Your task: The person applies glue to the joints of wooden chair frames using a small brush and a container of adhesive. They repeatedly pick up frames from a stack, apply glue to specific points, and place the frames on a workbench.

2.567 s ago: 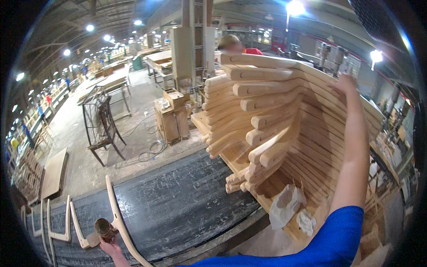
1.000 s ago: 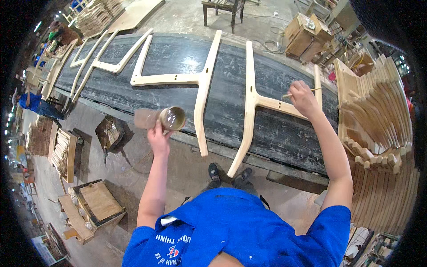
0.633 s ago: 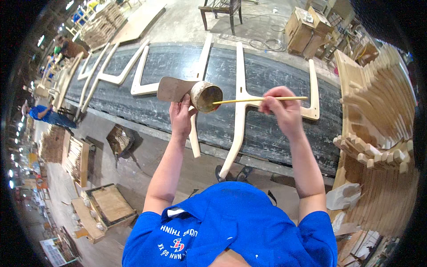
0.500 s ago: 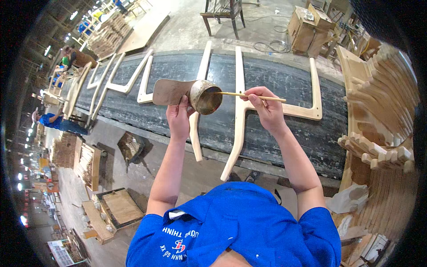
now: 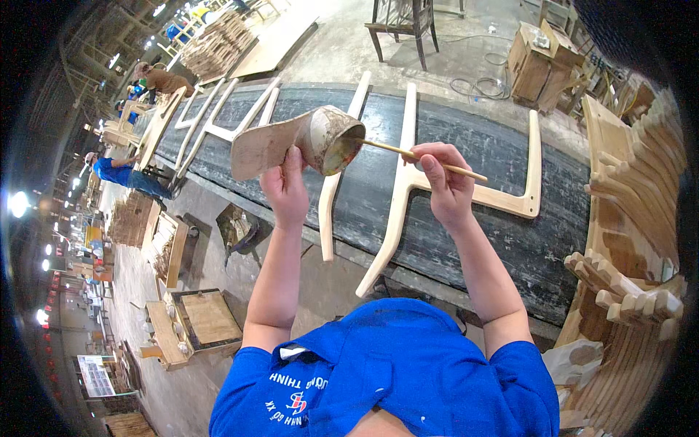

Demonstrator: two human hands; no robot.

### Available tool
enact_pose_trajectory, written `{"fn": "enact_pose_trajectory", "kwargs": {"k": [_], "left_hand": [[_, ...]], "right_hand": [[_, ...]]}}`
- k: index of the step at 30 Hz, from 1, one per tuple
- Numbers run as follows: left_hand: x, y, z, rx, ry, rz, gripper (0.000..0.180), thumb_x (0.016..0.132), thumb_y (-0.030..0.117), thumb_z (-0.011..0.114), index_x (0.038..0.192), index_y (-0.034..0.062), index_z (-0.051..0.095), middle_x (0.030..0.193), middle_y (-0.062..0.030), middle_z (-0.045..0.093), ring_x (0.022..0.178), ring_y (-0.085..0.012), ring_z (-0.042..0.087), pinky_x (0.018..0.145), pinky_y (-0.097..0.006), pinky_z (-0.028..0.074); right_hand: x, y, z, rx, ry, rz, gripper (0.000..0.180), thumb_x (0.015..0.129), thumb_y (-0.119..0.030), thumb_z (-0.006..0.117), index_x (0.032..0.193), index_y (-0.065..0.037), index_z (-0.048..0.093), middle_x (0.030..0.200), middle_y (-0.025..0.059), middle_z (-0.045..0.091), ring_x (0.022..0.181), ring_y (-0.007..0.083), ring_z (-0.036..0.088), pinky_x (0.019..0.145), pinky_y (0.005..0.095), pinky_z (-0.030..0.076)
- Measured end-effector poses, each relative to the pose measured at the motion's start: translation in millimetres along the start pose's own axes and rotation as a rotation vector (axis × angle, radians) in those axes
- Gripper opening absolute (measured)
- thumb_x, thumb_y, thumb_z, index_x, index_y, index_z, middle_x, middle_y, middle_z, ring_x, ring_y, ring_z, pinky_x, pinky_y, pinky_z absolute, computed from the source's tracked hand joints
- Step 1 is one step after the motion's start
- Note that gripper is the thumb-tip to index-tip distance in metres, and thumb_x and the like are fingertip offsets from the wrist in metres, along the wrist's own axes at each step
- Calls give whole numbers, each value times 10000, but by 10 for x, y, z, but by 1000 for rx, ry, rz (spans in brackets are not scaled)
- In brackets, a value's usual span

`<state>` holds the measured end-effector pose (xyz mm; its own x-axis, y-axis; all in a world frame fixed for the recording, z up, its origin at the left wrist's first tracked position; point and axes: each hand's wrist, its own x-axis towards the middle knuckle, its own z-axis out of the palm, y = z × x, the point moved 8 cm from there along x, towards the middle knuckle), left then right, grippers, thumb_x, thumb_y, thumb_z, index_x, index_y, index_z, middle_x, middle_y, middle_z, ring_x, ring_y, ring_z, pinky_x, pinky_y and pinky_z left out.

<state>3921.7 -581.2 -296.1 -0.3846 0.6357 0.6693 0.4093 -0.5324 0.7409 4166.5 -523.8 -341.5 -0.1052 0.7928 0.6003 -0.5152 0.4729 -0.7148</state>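
My left hand (image 5: 286,191) grips a flat, rounded board (image 5: 261,149) from below, thumb on its face. Against the board's right end sits a stained, roundish cup (image 5: 325,135), tilted so that its mouth faces right. A thin wooden stick (image 5: 389,148) is pinched in my right hand (image 5: 445,186), and its far end reaches into the cup's mouth; that tip is hidden. Below both hands, pale wooden chair side frames (image 5: 399,211) lie on a dark, scuffed table (image 5: 466,240). The right frame has an L-shaped arm (image 5: 534,164) with small holes at its corner.
More pale frames (image 5: 218,131) lie farther left on the table. Stacked curved wooden parts (image 5: 633,189) rise at the right. A dark chair (image 5: 404,33) and a wooden cabinet (image 5: 539,69) stand beyond. Other people (image 5: 124,173) work at the far left, near a wooden cart (image 5: 207,317).
The whole scene has shifted right in view. The board's left end has dipped and the cup's mouth has risen slightly. The stick slopes more steeply, still reaching into the cup.
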Motion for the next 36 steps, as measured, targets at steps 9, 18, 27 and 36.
{"fn": "enact_pose_trajectory", "kwargs": {"k": [9,18,27,36], "left_hand": [[34,-502,208,-113,25,-114,171,914,115,522,958,-40,578,893,-46,594,752,-69,549,633,-241,500],[-410,-1878,500,-688,77,-801,215,939,198,454,1145,136,446,1081,-48,565,962,-184,585,717,-410,555],[-687,-2686,727,-674,29,-993,205,942,212,446,1051,48,503,1007,-82,593,936,-191,594,709,-434,558],[-910,-3274,802,-607,100,-1061,229,936,219,457,1046,28,517,984,-68,591,852,-161,601,632,-348,570]], "right_hand": [[40,581,-212,163,276,302,184,923,-216,510,878,-40,545,728,96,644,652,154,624,567,244,441],[-101,1314,-515,298,362,535,86,856,-94,547,898,-19,553,850,123,629,742,194,613,649,276,473],[-526,2253,-834,284,668,740,130,849,-190,604,823,-70,559,755,67,617,657,143,593,583,280,499],[-400,2494,-1037,99,642,698,144,872,-197,584,800,-81,539,705,57,608,601,132,589,537,247,471]]}}
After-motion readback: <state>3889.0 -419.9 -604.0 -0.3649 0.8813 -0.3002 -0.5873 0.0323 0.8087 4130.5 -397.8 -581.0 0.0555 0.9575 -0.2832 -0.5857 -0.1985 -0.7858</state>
